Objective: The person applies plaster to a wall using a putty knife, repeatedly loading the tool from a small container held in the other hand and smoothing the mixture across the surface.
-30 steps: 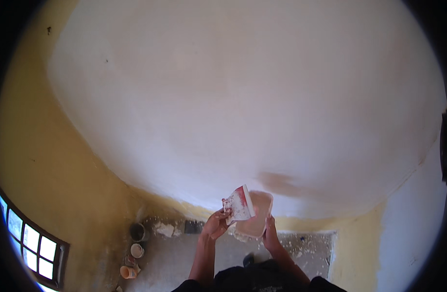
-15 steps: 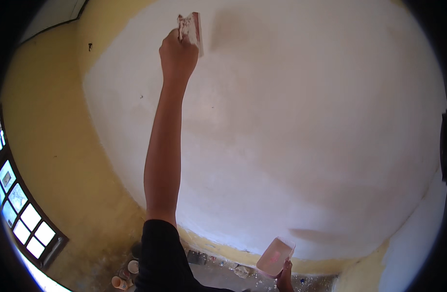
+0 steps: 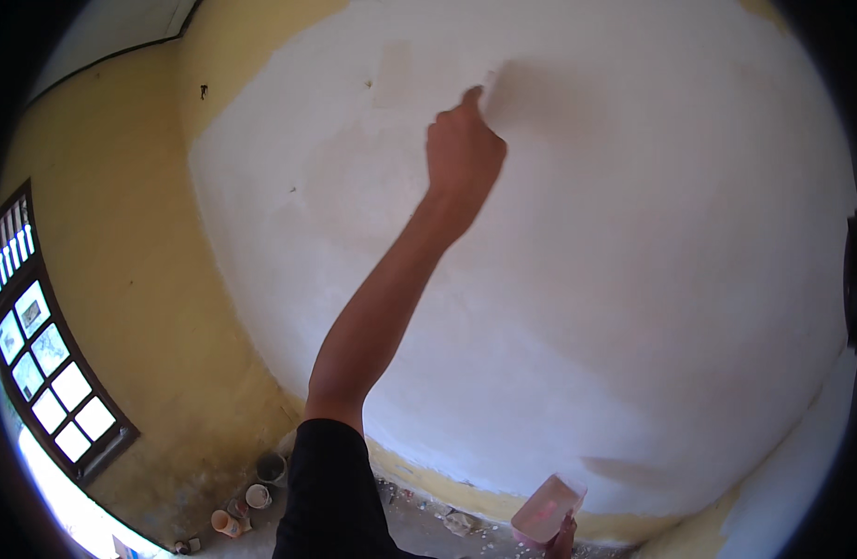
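Observation:
My left hand (image 3: pixel 464 154) is raised high against the white-coated wall (image 3: pixel 577 261), its fingers wrapped round a wide putty scraper (image 3: pixel 490 86). The scraper is blurred and mostly hidden by the hand; its pale edge lies at the wall beside a soft shadow. Low down on the right, my right hand (image 3: pixel 563 538) grips a pinkish rectangular plastic tub (image 3: pixel 542 511) by its side. The tub is tilted, and pale smears show in it.
On the left, a yellow wall (image 3: pixel 121 224) has a dark-framed window (image 3: pixel 60 373). Below it stand a dark bucket (image 3: pixel 272 468), a white pot (image 3: pixel 258 496) and an orange container (image 3: pixel 225 524). White specks and a pale lump (image 3: pixel 459 524) lie on the floor along the wall.
My left hand has swept the scraper to the right and slightly down, turning at the wrist. A faint rectangular patch shows where it was. The view has shifted a little; the tub stays in my right hand.

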Demonstrator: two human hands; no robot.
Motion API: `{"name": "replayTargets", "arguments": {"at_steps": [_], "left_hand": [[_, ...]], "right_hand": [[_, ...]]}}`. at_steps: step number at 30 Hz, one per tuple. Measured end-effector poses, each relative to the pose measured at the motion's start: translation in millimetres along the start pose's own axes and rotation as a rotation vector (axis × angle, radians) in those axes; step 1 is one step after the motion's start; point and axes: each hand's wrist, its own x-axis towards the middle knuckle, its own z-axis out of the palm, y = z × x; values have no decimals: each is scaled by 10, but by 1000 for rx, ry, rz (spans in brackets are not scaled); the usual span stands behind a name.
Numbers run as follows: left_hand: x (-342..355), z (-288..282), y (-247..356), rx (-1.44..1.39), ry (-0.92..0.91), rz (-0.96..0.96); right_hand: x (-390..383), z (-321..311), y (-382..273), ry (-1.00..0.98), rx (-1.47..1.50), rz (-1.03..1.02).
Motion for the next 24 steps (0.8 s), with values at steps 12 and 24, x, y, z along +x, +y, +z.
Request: {"name": "replayTargets", "arguments": {"at_steps": [12,24], "left_hand": [[640,-170,-1547,118,178,-270],[962,-127,-1287,103,80,-393]], "right_hand": [[433,-236,473,145,106,-54],[93,53,105,41,28,17]]}}
